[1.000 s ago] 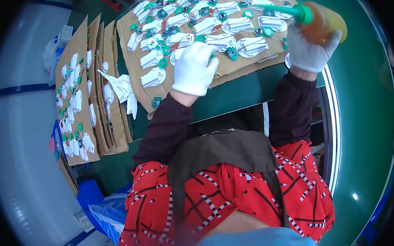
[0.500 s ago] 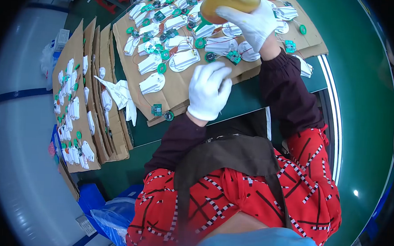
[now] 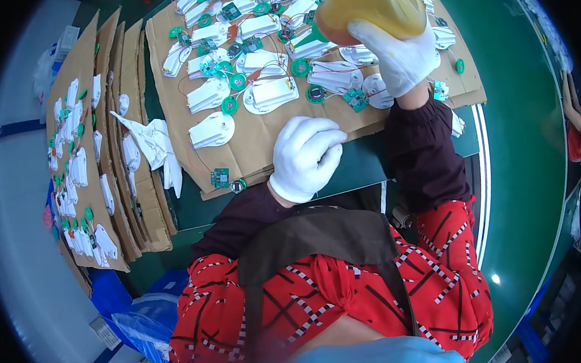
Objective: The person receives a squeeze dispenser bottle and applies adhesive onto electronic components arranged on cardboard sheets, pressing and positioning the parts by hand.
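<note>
Two white-gloved hands were seen over the work, and only one was visibly loaded. By the right hand (image 3: 399,59) an amber bottle (image 3: 371,15) was held tipped over the far part of the cardboard sheet (image 3: 260,140), its fingers wrapped around the body and its green nozzle (image 3: 316,35) angled down among the white housings (image 3: 335,75). For neat work, a light, even squeeze seemed called for, with the nozzle aimed close to one housing, since the bottle's bulk hid part of the view beneath. Loose wires and a green circuit board (image 3: 356,100) lay near the right wrist, so the dark sleeve (image 3: 420,142) was best lifted clear of them. The left hand (image 3: 308,159) was poised at the sheet's near edge, its fingers loosely curled; whether anything small was pinched could not be told. If a housing needed steadying, its bare rim was judged the safest hold, with the wires left unpulled.
</note>
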`<state>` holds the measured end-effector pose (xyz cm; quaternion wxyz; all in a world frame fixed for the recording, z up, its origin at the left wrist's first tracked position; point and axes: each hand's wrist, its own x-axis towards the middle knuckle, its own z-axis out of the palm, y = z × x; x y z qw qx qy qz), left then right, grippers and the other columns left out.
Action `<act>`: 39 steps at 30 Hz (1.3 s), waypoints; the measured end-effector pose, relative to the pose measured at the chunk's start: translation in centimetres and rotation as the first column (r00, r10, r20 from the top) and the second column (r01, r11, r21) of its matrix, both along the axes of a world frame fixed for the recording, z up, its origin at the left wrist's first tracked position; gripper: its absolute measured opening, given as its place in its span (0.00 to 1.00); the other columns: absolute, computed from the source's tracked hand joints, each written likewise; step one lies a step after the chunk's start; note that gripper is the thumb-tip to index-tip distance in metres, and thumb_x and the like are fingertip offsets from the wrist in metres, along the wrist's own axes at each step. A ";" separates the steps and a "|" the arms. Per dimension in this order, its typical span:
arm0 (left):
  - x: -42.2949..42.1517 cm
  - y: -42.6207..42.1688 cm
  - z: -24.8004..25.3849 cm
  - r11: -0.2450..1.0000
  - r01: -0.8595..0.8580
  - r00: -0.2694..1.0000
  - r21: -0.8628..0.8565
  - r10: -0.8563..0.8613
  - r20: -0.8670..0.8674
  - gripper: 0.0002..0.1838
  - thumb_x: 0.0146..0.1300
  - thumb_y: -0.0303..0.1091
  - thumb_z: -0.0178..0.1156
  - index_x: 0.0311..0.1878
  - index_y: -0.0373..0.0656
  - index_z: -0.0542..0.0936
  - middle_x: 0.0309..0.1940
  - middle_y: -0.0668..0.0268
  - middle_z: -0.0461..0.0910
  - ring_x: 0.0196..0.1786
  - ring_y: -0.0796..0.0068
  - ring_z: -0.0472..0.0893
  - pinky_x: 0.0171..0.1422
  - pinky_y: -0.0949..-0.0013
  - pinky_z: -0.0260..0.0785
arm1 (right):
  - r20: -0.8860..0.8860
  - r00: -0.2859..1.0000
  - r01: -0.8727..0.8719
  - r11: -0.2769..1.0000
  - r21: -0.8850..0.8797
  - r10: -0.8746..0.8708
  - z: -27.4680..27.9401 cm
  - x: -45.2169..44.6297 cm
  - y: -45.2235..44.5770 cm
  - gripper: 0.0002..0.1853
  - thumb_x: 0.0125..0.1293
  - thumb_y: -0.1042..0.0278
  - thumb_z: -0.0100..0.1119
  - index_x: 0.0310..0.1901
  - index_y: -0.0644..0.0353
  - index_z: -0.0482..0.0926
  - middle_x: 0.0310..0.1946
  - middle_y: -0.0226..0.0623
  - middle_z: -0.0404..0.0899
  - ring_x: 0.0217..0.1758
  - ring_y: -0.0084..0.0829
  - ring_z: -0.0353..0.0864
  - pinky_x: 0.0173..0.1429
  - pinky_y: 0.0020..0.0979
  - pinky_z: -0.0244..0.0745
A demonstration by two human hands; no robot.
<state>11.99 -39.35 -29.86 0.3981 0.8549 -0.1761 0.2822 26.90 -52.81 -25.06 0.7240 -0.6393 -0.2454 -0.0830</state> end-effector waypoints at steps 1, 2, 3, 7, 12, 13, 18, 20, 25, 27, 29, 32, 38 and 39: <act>0.0 0.0 0.1 1.000 -0.001 1.000 0.002 0.001 0.006 0.08 0.43 0.22 0.63 0.30 0.43 0.80 0.31 0.66 0.79 0.33 0.63 0.76 0.39 0.63 0.70 | -0.006 1.000 -0.001 1.000 -0.008 0.001 0.1 -0.3 0.1 0.36 0.48 0.74 0.74 0.61 0.62 0.68 0.53 0.36 0.76 0.55 0.29 0.75 0.59 0.31 0.72; -0.1 0.0 0.0 1.000 0.000 1.000 -0.004 0.000 0.002 0.08 0.43 0.22 0.63 0.30 0.43 0.80 0.31 0.66 0.79 0.33 0.63 0.76 0.39 0.63 0.70 | -0.002 1.000 -0.009 1.000 0.011 0.009 0.3 -0.7 0.3 0.36 0.48 0.75 0.74 0.60 0.63 0.69 0.52 0.37 0.77 0.54 0.29 0.76 0.58 0.31 0.72; -0.1 0.1 0.0 1.000 0.010 1.000 -0.005 -0.010 0.000 0.08 0.43 0.22 0.63 0.30 0.43 0.80 0.31 0.66 0.79 0.33 0.63 0.76 0.39 0.63 0.70 | 0.005 1.000 -0.016 0.999 0.032 0.016 0.5 -0.8 0.4 0.36 0.48 0.76 0.74 0.60 0.64 0.69 0.51 0.38 0.78 0.53 0.29 0.76 0.58 0.31 0.72; -0.2 0.1 0.2 1.000 0.017 1.000 -0.009 -0.017 -0.009 0.09 0.43 0.23 0.63 0.31 0.43 0.80 0.31 0.66 0.78 0.34 0.62 0.76 0.40 0.62 0.70 | 0.297 0.954 0.102 0.974 -0.202 -0.039 -1.4 0.6 -0.4 0.29 0.50 0.55 0.75 0.49 0.65 0.78 0.43 0.44 0.83 0.43 0.31 0.85 0.46 0.29 0.81; -0.4 0.3 0.5 0.999 0.033 0.999 -0.025 -0.034 -0.037 0.08 0.43 0.23 0.63 0.30 0.43 0.79 0.31 0.66 0.78 0.34 0.62 0.76 0.40 0.62 0.69 | 0.423 0.706 -0.706 0.615 0.352 0.569 -1.9 1.6 2.1 0.32 0.50 0.73 0.73 0.58 0.65 0.70 0.47 0.38 0.79 0.50 0.28 0.78 0.56 0.30 0.72; -0.4 0.3 0.6 0.999 0.043 0.998 -0.033 -0.044 -0.049 0.08 0.43 0.23 0.63 0.30 0.43 0.79 0.31 0.66 0.78 0.34 0.62 0.76 0.40 0.62 0.69 | 0.421 0.701 -0.711 0.610 0.349 0.575 -1.7 0.8 1.4 0.32 0.50 0.73 0.73 0.58 0.65 0.70 0.47 0.38 0.79 0.50 0.28 0.78 0.56 0.30 0.72; -0.5 0.4 0.3 0.998 0.035 0.998 -0.053 -0.037 -0.042 0.09 0.43 0.23 0.63 0.31 0.43 0.79 0.32 0.66 0.78 0.33 0.62 0.76 0.39 0.62 0.69 | 0.312 0.950 0.114 0.933 -0.341 -0.002 -1.0 -1.8 -1.7 0.43 0.37 0.69 0.82 0.58 0.64 0.68 0.50 0.38 0.77 0.51 0.30 0.79 0.57 0.33 0.74; -0.5 0.4 0.2 0.998 0.034 0.998 -0.057 -0.036 -0.042 0.10 0.43 0.23 0.63 0.31 0.44 0.79 0.32 0.66 0.78 0.33 0.62 0.76 0.39 0.62 0.69 | 0.504 0.862 0.144 0.927 -0.346 0.054 -0.3 -2.1 -1.5 0.42 0.42 0.68 0.80 0.59 0.63 0.67 0.52 0.39 0.76 0.52 0.30 0.77 0.58 0.33 0.74; -0.7 0.4 0.0 0.997 0.020 0.998 -0.073 -0.025 -0.060 0.09 0.43 0.23 0.64 0.31 0.43 0.80 0.33 0.65 0.79 0.35 0.62 0.77 0.41 0.64 0.69 | 0.298 0.938 -0.073 0.941 -0.329 0.177 -0.4 -1.9 -1.7 0.40 0.46 0.70 0.77 0.61 0.65 0.65 0.54 0.42 0.75 0.54 0.33 0.77 0.59 0.35 0.74; -0.8 0.4 0.1 0.996 0.017 0.998 -0.082 -0.022 -0.062 0.09 0.43 0.23 0.64 0.31 0.43 0.80 0.32 0.65 0.79 0.34 0.62 0.77 0.40 0.64 0.69 | -0.143 0.864 -0.392 0.822 0.413 0.483 -1.2 -1.9 -1.6 0.41 0.44 0.71 0.78 0.60 0.66 0.66 0.55 0.44 0.75 0.55 0.35 0.77 0.59 0.35 0.74; -0.8 0.5 0.0 0.995 0.020 0.998 -0.093 -0.026 -0.057 0.09 0.43 0.23 0.64 0.31 0.43 0.80 0.32 0.65 0.79 0.34 0.62 0.77 0.40 0.64 0.69 | 0.007 0.957 -0.292 0.956 0.024 0.292 -1.4 -1.8 -2.1 0.41 0.42 0.71 0.79 0.60 0.66 0.66 0.55 0.44 0.75 0.55 0.35 0.77 0.59 0.35 0.74; -0.8 0.4 0.0 0.995 0.024 0.998 -0.094 -0.029 -0.052 0.09 0.43 0.23 0.64 0.31 0.43 0.80 0.32 0.65 0.79 0.34 0.62 0.77 0.40 0.63 0.69 | 0.287 0.955 0.031 0.929 -0.370 0.082 -2.6 -0.9 -3.8 0.42 0.40 0.70 0.80 0.59 0.66 0.67 0.54 0.43 0.76 0.54 0.34 0.78 0.58 0.35 0.75; -0.8 0.5 0.1 0.994 0.043 0.997 -0.101 -0.048 -0.053 0.09 0.43 0.23 0.64 0.31 0.43 0.80 0.32 0.65 0.79 0.34 0.62 0.77 0.40 0.63 0.69 | 0.368 0.930 0.111 0.940 -0.321 0.015 -0.4 -1.6 -3.1 0.38 0.41 0.70 0.79 0.56 0.64 0.71 0.48 0.41 0.79 0.49 0.32 0.80 0.55 0.34 0.77; -0.8 0.5 0.1 0.994 0.040 0.997 -0.102 -0.045 -0.055 0.09 0.43 0.23 0.64 0.31 0.43 0.80 0.32 0.65 0.79 0.34 0.62 0.77 0.40 0.63 0.69 | 0.373 0.928 0.120 0.937 -0.329 0.011 -0.2 -1.7 -2.9 0.36 0.42 0.70 0.78 0.55 0.64 0.72 0.47 0.41 0.80 0.48 0.32 0.81 0.54 0.34 0.77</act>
